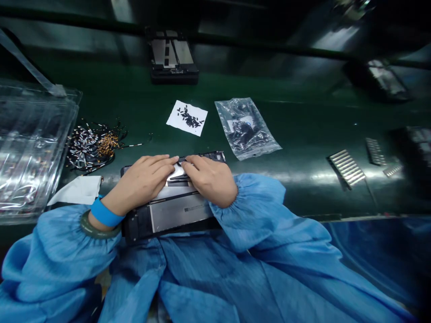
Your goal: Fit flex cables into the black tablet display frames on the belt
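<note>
An opened tablet (pixel 182 213) with its silver battery cells and black inner parts bared lies in front of me, close to my body. My left hand (pixel 143 181) reaches over its left part, thumb and forefinger drawn together at the far edge. From the other side my right hand (pixel 212 179) rests on the tablet, its thumb and forefinger closed near the left fingertips. Whatever small part lies between the fingertips is hidden. Beyond the tablet, a white paper (pixel 173 117) carries a heap of small black pieces (pixel 191 120). A clear plastic bag (pixel 247 130) with dark pieces lies to its right.
At left are a pile of thin cables (pixel 90 146), clear plastic trays (pixel 30 152) and a white sheet (pixel 79 190). Another opened tablet (pixel 173 56) sits at the back on the green bench (pixel 303 130). Strips of metallic parts (pixel 346 168) lie at right.
</note>
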Available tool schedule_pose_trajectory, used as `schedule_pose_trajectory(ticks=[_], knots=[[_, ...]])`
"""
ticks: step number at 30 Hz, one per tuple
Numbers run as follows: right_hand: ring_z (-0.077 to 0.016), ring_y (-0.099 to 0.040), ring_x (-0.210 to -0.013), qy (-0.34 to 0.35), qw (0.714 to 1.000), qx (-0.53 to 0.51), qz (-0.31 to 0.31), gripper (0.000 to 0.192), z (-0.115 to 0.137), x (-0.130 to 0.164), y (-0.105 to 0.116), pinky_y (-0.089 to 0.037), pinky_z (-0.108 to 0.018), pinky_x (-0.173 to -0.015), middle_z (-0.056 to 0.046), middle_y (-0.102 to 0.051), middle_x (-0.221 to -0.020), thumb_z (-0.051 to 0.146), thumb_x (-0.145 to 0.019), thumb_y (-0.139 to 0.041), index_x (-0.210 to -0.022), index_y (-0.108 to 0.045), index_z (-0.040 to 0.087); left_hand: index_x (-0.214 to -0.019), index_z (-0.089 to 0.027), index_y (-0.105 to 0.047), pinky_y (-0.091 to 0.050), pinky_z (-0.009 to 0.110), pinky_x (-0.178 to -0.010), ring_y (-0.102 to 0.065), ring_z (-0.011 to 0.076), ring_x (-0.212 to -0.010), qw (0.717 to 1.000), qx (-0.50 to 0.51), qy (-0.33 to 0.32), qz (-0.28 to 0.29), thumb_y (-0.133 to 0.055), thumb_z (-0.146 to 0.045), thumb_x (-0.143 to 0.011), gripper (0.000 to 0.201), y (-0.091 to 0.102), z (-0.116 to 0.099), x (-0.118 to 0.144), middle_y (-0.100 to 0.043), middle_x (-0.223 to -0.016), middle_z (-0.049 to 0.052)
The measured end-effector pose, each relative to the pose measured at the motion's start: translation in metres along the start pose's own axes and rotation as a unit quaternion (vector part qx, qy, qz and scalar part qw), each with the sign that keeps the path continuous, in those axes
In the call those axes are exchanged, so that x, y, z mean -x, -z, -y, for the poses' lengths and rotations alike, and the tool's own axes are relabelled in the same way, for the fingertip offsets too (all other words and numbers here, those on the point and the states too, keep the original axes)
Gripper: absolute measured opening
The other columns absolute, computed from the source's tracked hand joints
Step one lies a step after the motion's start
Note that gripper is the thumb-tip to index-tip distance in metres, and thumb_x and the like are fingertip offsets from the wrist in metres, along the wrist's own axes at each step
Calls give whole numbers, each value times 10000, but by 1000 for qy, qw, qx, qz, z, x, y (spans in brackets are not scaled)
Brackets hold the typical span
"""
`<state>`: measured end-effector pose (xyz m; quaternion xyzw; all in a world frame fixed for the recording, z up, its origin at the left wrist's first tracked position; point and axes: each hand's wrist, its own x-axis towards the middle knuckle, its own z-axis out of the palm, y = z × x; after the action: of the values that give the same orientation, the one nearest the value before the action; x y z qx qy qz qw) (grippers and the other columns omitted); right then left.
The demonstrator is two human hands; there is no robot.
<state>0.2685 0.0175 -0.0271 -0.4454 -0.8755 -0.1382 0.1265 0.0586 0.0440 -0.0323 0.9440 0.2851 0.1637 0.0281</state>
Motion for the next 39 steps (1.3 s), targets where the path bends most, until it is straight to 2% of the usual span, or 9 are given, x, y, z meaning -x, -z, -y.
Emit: schedule_pose_trajectory(ticks=[4,6,11,18,24,39], knots=[[-157,-619,-700,7,1000,8,-7,302,0,-1,1,-362,-303,-549,-67,-725,-945,99,-961,-409,-960,-707,149,-1131,-105,-617,-502,456,-923,-574,306,-1215,999,-32,-20,25,-369,-156,-955,308,3,-2,-2,-619,-1313,133],[-157,-619,-706,9,1000,5,7,303,-1,0,3,-362,-304,-554,-55,-719,-898,106,-972,-405,-983,-704,152,-1154,-103,-603,-500,462,-931,-567,308,-1216,999,-18,-9,34,-378,-168,-961,304,3,-2,-2,-612,-1321,136],[-151,-631,-776,5,999,-43,15,287,-12,12,10,-395,-293,-600,-47,-715,-958,131,-987,-412,-1073,-684,161,-1220,-130,-566,-500,385,-944,-595,222,-1161,996,75,51,25,-383,-153,-970,310,1,3,-3,-646,-1263,92],[-150,-620,-788,37,998,-33,-38,298,-22,26,10,-421,-285,-620,-52,-730,-944,111,-986,-405,-1087,-684,147,-1277,-146,-573,-468,469,-954,-576,288,-1152,999,-14,-15,25,-414,-89,-937,380,-6,5,-1,-606,-1315,124],[-156,-596,-723,61,994,-1,-93,240,-26,23,4,-409,-295,-597,-57,-743,-919,120,-965,-473,-1022,-706,128,-1278,-122,-584,-498,477,-911,-576,314,-1160,998,-39,-20,35,-426,-51,-907,409,-2,0,-2,-604,-1320,143],[-157,-567,-739,60,993,5,-99,213,-29,23,-2,-400,-292,-620,-36,-743,-908,128,-949,-508,-1015,-710,148,-1273,-88,-585,-534,470,-842,-591,338,-1136,998,-48,-29,26,-452,-16,-866,435,2,-2,-3,-617,-1297,163]])
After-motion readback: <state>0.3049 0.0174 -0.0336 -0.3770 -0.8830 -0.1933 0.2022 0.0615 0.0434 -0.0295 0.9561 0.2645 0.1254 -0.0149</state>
